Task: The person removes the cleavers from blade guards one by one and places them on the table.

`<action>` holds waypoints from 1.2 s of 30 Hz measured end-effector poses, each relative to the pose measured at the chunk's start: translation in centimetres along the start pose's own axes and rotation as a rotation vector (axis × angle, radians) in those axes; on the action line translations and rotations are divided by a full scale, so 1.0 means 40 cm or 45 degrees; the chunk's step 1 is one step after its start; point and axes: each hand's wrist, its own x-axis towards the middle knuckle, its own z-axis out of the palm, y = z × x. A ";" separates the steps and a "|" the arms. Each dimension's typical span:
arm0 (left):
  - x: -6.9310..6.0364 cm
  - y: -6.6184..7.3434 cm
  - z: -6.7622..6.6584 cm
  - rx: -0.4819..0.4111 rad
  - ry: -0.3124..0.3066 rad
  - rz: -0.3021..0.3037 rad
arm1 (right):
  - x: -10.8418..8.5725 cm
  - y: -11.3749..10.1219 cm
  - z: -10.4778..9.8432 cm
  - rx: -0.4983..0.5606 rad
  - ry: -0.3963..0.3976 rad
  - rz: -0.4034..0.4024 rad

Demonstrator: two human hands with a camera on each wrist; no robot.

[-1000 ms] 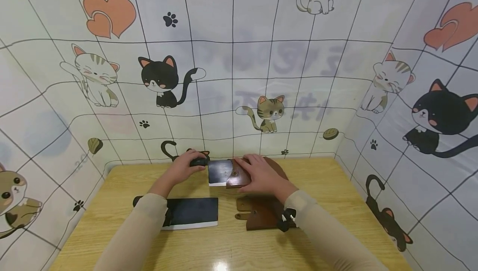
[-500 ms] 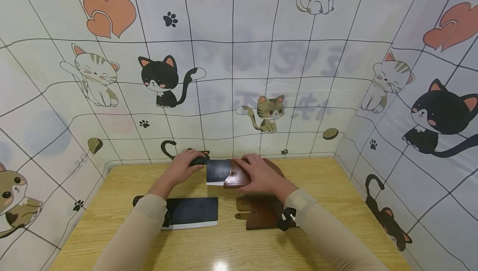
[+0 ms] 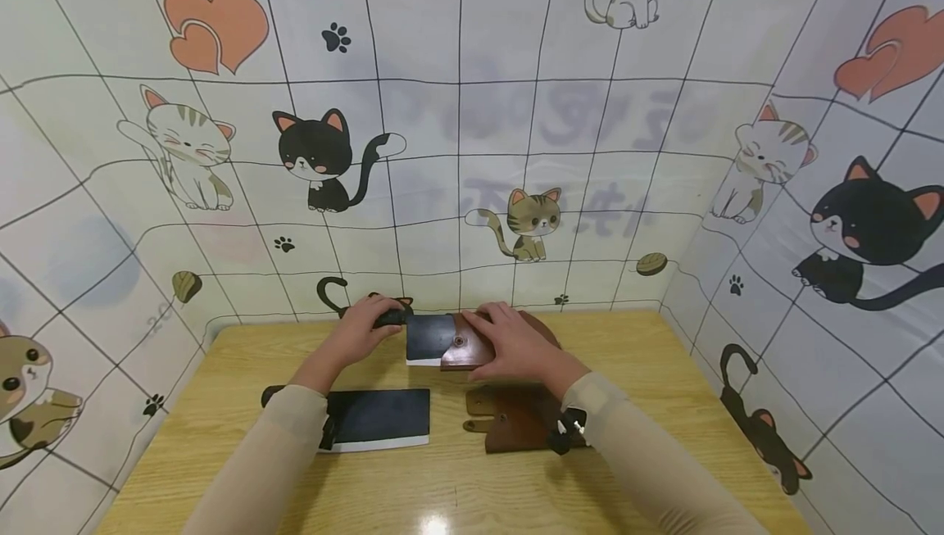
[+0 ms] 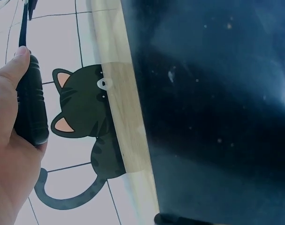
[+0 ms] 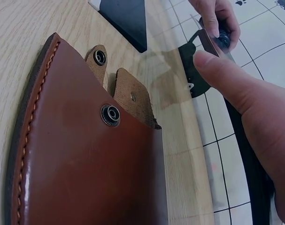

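Observation:
At the back of the table, the left hand (image 3: 357, 332) grips the black handle (image 3: 389, 318) of a cleaver, also seen in the left wrist view as a ribbed handle (image 4: 32, 103). The dark blade (image 3: 430, 337) lies partly inside a brown leather sheath (image 3: 468, 348). The right hand (image 3: 514, 344) holds that sheath, thumb on its near side and fingers over it. In front lie a second cleaver (image 3: 379, 416), bare, and a second brown sheath (image 3: 519, 420) with strap and snap, which fills much of the right wrist view (image 5: 90, 154).
The wooden table (image 3: 457, 486) meets a wall covering (image 3: 442, 133) printed with cats and grid lines, close behind both hands. More of this covering stands at the left and right sides.
Over the last second the cleaver and sheath in the hands have shifted slightly left and tilted a little. Both hands keep their hold, and the front cleaver and sheath stay put.

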 end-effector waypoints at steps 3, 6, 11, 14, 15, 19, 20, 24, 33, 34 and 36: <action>-0.001 -0.002 -0.003 -0.009 0.017 0.033 | -0.002 -0.001 -0.002 0.014 0.019 -0.008; -0.003 0.008 -0.012 -0.018 0.022 0.028 | -0.001 -0.002 -0.003 0.020 0.039 -0.017; -0.005 0.010 -0.019 -0.014 0.009 0.011 | -0.001 -0.002 -0.007 0.025 0.040 -0.034; -0.007 0.011 -0.024 -0.007 0.017 -0.006 | -0.004 0.005 -0.008 0.020 0.054 -0.026; -0.008 0.010 -0.026 -0.004 0.015 -0.016 | -0.005 0.008 -0.009 0.018 0.060 -0.024; -0.009 0.013 -0.039 -0.008 0.010 -0.063 | -0.009 0.019 -0.012 0.007 0.071 -0.026; -0.009 0.015 -0.042 -0.003 0.006 -0.069 | -0.009 0.021 -0.013 0.006 0.067 -0.030; -0.009 0.018 -0.050 0.059 0.002 -0.052 | -0.011 0.025 -0.016 -0.001 0.049 -0.040; -0.019 0.014 -0.059 0.109 0.000 -0.053 | -0.026 0.029 -0.030 -0.012 0.046 -0.024; -0.020 0.014 -0.061 0.108 -0.002 -0.054 | -0.027 0.030 -0.030 -0.016 0.048 -0.025; -0.021 0.014 -0.062 0.104 -0.006 -0.058 | -0.027 0.033 -0.028 -0.020 0.048 -0.028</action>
